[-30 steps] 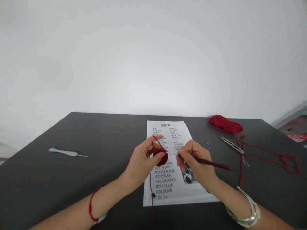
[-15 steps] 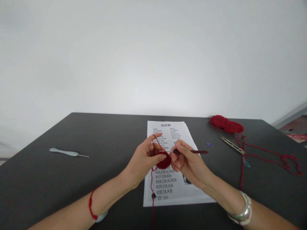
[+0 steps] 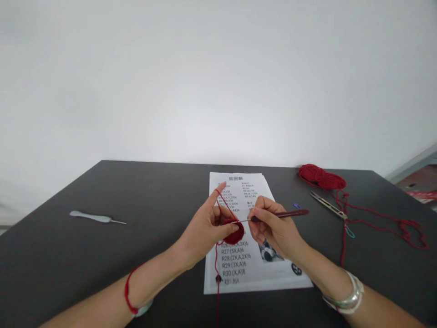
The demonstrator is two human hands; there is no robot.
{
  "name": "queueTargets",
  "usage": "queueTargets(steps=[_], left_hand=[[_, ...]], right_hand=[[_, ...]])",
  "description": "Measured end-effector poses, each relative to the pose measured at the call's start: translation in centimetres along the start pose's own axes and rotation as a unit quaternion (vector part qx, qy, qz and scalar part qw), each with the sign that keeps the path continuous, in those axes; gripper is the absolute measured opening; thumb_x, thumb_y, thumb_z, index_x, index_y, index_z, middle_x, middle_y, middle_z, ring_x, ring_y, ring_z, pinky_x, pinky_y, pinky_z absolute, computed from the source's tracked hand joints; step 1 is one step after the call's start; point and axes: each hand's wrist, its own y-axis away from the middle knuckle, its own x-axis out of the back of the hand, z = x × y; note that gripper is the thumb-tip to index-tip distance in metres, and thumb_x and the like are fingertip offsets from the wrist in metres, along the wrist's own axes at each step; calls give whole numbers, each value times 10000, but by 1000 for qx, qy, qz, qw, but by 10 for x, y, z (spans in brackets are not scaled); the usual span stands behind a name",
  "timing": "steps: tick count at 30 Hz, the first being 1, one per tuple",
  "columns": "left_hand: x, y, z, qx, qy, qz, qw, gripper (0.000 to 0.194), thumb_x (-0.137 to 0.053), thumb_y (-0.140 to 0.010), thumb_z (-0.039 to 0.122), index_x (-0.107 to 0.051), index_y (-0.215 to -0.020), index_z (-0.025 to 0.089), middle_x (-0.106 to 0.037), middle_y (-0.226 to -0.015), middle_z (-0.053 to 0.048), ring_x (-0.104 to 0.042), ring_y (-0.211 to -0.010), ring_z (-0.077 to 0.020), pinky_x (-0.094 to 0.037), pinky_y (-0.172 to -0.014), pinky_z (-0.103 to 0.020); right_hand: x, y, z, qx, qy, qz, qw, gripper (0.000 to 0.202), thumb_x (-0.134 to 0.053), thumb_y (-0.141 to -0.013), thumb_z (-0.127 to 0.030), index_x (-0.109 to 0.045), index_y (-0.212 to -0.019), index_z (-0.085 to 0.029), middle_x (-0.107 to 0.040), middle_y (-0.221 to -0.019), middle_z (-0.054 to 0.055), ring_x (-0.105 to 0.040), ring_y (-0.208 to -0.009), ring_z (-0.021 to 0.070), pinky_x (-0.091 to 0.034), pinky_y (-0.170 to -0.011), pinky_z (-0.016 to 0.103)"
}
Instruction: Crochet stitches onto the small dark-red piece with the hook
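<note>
Between the thumb and fingers of my left hand point(image 3: 208, 223) is a small round red crochet piece point(image 3: 235, 234). Red yarn point(image 3: 218, 200) runs over my raised left index finger and down to the piece; another strand hangs below toward the table's front. My right hand point(image 3: 273, 221) grips the dark red handle of a crochet hook point(image 3: 290, 213) like a pen. The metal shaft points left, and its tip meets the top edge of the red piece near my left thumb. Exactly how the tip sits in the stitches is too small to tell.
Under my hands lies a printed pattern sheet point(image 3: 259, 280) on the dark table point(image 3: 153, 191). A grey-handled crochet hook point(image 3: 90, 216) rests at left. At right are a red yarn skein point(image 3: 322, 176), thread snips point(image 3: 327, 205) with a blue loop, and a purple stitch marker point(image 3: 297, 206).
My right hand and the hook have shifted right, drawing the shaft outward from the red piece. My left index finger is raised slightly higher. More of the sheet's picture shows.
</note>
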Motion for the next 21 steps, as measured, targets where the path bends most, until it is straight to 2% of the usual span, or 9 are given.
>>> queueTargets(steps=[2,7,10,14,21], left_hand=[[1,0,-1,3,-2,-9,1000,1003,-721,-647,113,-159,-1468,242,-650,-732,24,-594,-687,-138,-430,-679,-278],[2,0,0,1,-4,-4,1000,898,-702,-654,105,-261,-1428,217,-623,-752,30,-558,-675,-115,-420,-670,-265],[1,0,0,-9,-2,11,1000,819,-708,-651,111,-334,-1375,190,-591,-732,41,-550,-685,-115,-426,-690,-270],[1,0,1,-3,-4,6,1000,774,-687,-666,105,-348,-1356,191,-601,-749,35,-575,-715,-127,-432,-720,-284],[1,1,2,-15,-34,20,999,702,-639,-689,93,-374,-1332,181,-628,-741,30,-583,-702,-125,-432,-699,-274]], right_hand=[[1,0,0,-1,5,2,1000,269,-678,-781,-326,-505,-638,-179,-592,-443,-35,-430,-315,59,-321,-328,158],[-1,-2,1,8,-40,9,999,259,-674,-786,-296,-495,-636,-185,-603,-470,-34,-450,-335,69,-359,-341,166],[-4,-2,4,-10,-74,9,997,237,-654,-809,-294,-512,-657,-182,-613,-504,-29,-468,-363,70,-395,-375,175],[-6,-2,8,-31,-96,3,995,233,-633,-835,-304,-519,-675,-180,-602,-520,-29,-456,-388,67,-401,-395,174],[2,-2,4,11,-35,-5,999,243,-652,-816,-286,-498,-659,-182,-603,-491,-35,-456,-355,66,-368,-363,167]])
